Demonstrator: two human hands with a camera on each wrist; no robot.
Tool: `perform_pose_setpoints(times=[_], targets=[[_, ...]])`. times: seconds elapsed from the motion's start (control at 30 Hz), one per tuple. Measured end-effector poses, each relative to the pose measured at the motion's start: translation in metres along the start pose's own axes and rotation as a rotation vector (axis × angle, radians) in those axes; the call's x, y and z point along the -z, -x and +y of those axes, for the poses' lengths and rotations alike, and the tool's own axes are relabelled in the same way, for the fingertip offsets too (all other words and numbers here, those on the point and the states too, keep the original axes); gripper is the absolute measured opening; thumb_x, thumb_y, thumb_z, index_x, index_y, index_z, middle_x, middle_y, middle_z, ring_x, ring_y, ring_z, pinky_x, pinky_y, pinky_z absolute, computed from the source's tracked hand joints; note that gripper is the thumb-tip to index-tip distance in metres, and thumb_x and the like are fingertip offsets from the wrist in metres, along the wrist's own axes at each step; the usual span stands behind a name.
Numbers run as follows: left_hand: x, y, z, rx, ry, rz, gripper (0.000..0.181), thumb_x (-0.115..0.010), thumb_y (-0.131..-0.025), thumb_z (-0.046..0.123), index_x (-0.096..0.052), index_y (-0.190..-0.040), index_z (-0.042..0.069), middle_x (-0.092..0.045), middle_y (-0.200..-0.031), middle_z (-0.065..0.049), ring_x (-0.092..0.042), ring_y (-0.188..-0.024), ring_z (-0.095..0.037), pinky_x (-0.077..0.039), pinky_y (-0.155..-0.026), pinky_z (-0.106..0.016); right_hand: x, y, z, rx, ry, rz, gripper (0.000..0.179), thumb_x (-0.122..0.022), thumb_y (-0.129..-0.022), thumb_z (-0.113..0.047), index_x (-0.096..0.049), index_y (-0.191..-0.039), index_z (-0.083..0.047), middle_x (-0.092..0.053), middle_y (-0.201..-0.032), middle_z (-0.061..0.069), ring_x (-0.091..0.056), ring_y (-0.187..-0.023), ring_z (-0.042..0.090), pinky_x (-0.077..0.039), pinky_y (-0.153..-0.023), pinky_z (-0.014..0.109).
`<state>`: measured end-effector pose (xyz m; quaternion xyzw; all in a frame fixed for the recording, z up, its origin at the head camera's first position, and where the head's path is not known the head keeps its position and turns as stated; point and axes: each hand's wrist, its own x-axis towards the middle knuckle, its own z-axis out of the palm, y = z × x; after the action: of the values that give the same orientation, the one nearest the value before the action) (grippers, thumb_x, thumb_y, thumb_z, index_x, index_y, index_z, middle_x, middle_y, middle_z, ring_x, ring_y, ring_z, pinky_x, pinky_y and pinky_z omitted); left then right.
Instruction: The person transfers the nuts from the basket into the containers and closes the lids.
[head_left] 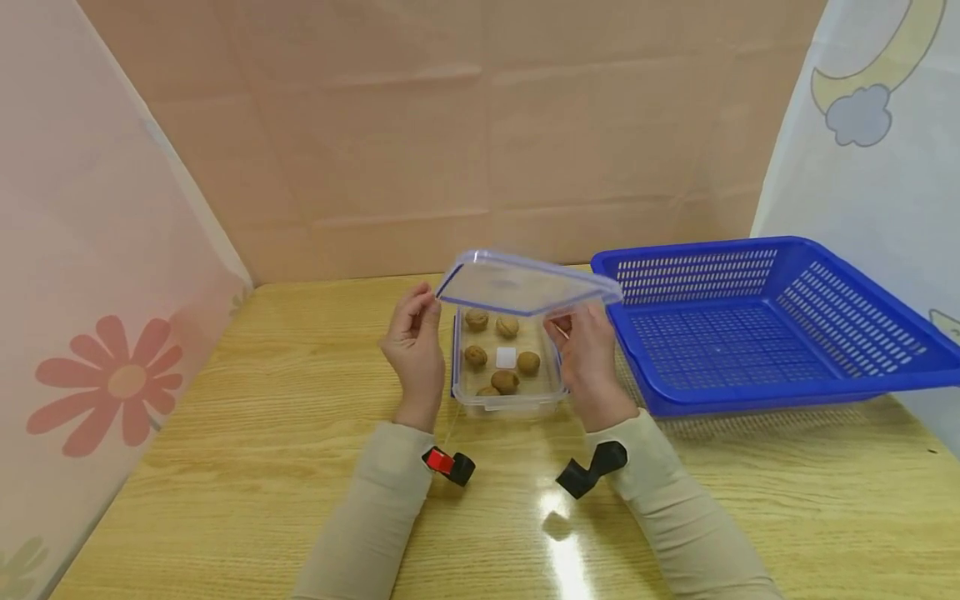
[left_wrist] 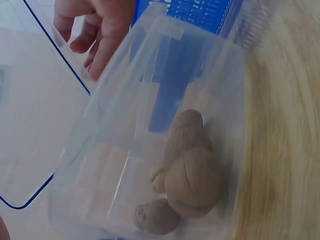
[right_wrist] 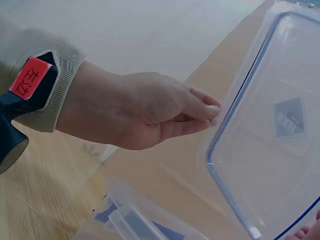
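A clear lid [head_left: 525,287] with a dark blue seal is held tilted above a clear plastic box [head_left: 510,402]. My left hand [head_left: 418,362] pinches the lid's left edge between thumb and fingers, plainly seen in the right wrist view. At the opposite edge, my right hand [head_left: 592,358] holds the lid, its fingers partly behind it. Several walnuts [head_left: 505,382] lie on the box floor around a small white square [head_left: 506,357]. Through the box wall in the left wrist view, the walnuts [left_wrist: 194,182] look blurred.
To the right of the box stands a blue slotted basket [head_left: 720,342], its left rim near my right hand. All of this is on a wood-grain table [head_left: 300,392]. A tan backdrop [head_left: 480,142] closes off the back, with printed sheets at both sides.
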<state>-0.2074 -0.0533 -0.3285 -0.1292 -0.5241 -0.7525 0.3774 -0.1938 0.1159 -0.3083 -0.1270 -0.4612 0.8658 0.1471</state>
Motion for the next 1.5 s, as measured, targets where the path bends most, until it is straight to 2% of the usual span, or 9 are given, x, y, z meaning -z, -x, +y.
perform_pose_setpoints(times=[0.13,0.33,0.47,0.6,0.67,0.77,0.93,1.13,1.5], targets=[[-0.006,0.002,0.008,0.085,-0.003,0.004,0.025,-0.051,-0.093,0.003,-0.059,-0.099,-0.020,-0.059,-0.113,-0.026,-0.059,-0.104,-0.017,-0.048,-0.092,-0.026,0.000,0.000,0.002,0.083,-0.030,0.017,0.024,-0.051,-0.095,-0.014,-0.058,-0.072,-0.013,-0.059,-0.086,-0.003,-0.059,-0.086,0.010,-0.052,-0.084,0.025],[-0.009,-0.002,0.020,0.333,0.060,0.043,0.031,-0.051,-0.096,0.017,-0.067,-0.091,-0.009,-0.063,-0.110,-0.015,-0.057,-0.110,-0.020,-0.047,-0.094,-0.028,0.000,0.006,-0.002,0.171,0.011,0.065,0.024,-0.060,-0.090,-0.014,-0.063,-0.066,-0.009,-0.064,-0.073,-0.001,-0.060,-0.065,0.008,-0.051,-0.060,0.017],[-0.008,-0.003,0.025,0.465,0.065,0.060,0.027,-0.056,-0.092,0.015,-0.068,-0.070,0.008,-0.065,-0.092,-0.007,-0.061,-0.086,-0.013,-0.054,-0.072,-0.021,-0.006,0.023,-0.015,0.140,0.184,0.078,0.019,-0.062,-0.088,-0.014,-0.068,-0.084,0.004,-0.065,-0.071,-0.004,-0.058,-0.058,0.004,-0.051,-0.056,0.016],[-0.006,-0.002,0.026,0.553,0.047,0.048,0.030,-0.058,-0.089,0.008,-0.062,-0.060,0.012,-0.065,-0.107,-0.015,-0.062,-0.095,-0.019,-0.055,-0.075,-0.024,-0.008,0.032,-0.021,0.107,0.357,0.107,0.031,-0.061,-0.089,-0.014,-0.062,-0.107,0.011,-0.067,-0.097,0.005,-0.060,-0.076,0.006,-0.051,-0.064,0.015],[-0.004,-0.001,0.025,0.579,0.023,0.036,0.030,-0.058,-0.088,0.006,-0.061,-0.058,0.012,-0.059,-0.121,-0.018,-0.057,-0.110,-0.024,-0.053,-0.085,-0.029,-0.005,0.030,-0.020,0.105,0.409,0.112,0.033,-0.061,-0.089,-0.015,-0.062,-0.109,0.012,-0.063,-0.112,0.011,-0.060,-0.092,0.010,-0.050,-0.069,0.014],[0.000,0.002,0.018,0.618,-0.001,0.000,0.026,-0.059,-0.087,0.007,-0.064,-0.062,0.011,-0.057,-0.125,-0.020,-0.056,-0.114,-0.028,-0.051,-0.088,-0.034,0.004,0.018,-0.014,0.114,0.489,0.121,0.036,-0.064,-0.087,-0.022,-0.065,-0.106,0.008,-0.060,-0.121,0.013,-0.057,-0.101,0.013,-0.049,-0.071,0.015],[0.006,0.004,0.006,0.642,-0.029,-0.006,0.017,-0.062,-0.087,0.009,-0.070,-0.080,-0.005,-0.059,-0.124,-0.016,-0.056,-0.114,-0.027,-0.051,-0.087,-0.033,0.017,-0.003,-0.001,0.099,0.576,0.109,0.038,-0.067,-0.084,-0.033,-0.070,-0.106,-0.002,-0.066,-0.108,0.010,-0.062,-0.078,0.009,-0.053,-0.065,0.018],[0.006,0.005,0.001,0.657,-0.089,-0.020,0.030,-0.058,-0.090,0.011,-0.062,-0.109,-0.013,-0.054,-0.128,-0.020,-0.052,-0.120,-0.028,-0.049,-0.091,-0.033,0.023,-0.007,0.005,-0.024,0.499,-0.027,0.041,-0.059,-0.090,-0.035,-0.062,-0.122,-0.010,-0.062,-0.121,0.009,-0.065,-0.094,0.015,-0.055,-0.078,0.028],[0.011,0.004,-0.011,0.731,-0.260,-0.212,0.043,-0.058,-0.091,0.020,-0.052,-0.124,-0.007,-0.043,-0.140,-0.017,-0.036,-0.133,-0.026,-0.033,-0.108,-0.034,0.029,-0.027,0.014,-0.106,0.504,-0.139,0.052,-0.058,-0.091,-0.023,-0.043,-0.137,-0.003,-0.037,-0.146,0.008,-0.040,-0.130,0.024,-0.040,-0.102,0.037]])
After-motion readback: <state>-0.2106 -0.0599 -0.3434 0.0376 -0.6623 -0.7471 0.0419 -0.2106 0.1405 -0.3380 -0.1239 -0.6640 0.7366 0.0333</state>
